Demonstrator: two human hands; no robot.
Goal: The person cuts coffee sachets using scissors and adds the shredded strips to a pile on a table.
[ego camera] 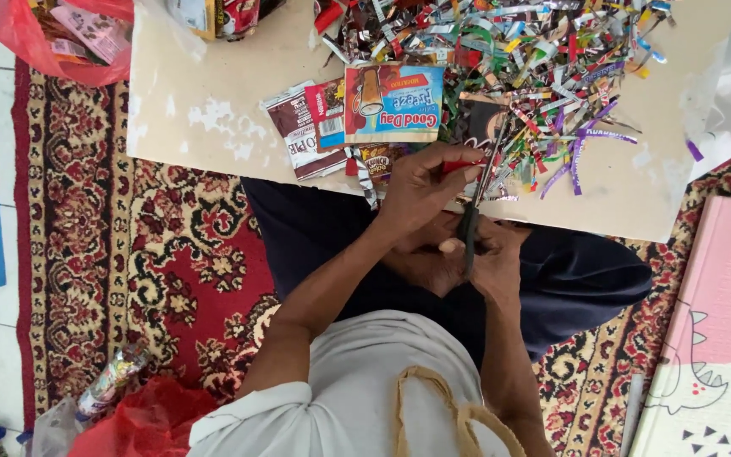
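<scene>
From the head camera, looking straight down, the person's left hand (420,190) is pinched shut on a small red piece of foil wrapper (458,166), held at the near edge of a pale, scuffed low board (205,127) that serves as a work surface. The right hand (488,258) sits just below it, over the lap, its fingers closed through the handles of a pair of dark-bladed scissors (474,207); the blades point away from the body and meet the red piece right beside the left fingertips. On the board just left of the hands lies a fan of flattened snack and drink sachets (357,114), blue, red and brown, overlapping one another. To the right and beyond spreads a loose heap of thin cut foil strips (543,68), silver, purple, green and red. The board rests on a red and cream patterned carpet (171,262). A red plastic bag (141,419) lies near the person's left elbow, and a pink foam mat (721,313) borders the carpet on the right.
</scene>
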